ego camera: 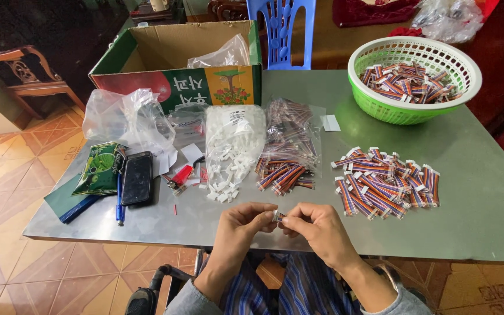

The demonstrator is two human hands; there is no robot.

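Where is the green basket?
The green basket sits at the table's far right corner in the head view, holding striped cable pieces. It is behind the loose cable pile and right of the cardboard box.

My left hand [241,224] and right hand [316,228] meet at the middle, forearms angling inward from below. Fingers of both curl, thumbs and forefingers pinched together tip to tip, wrists slightly raised.
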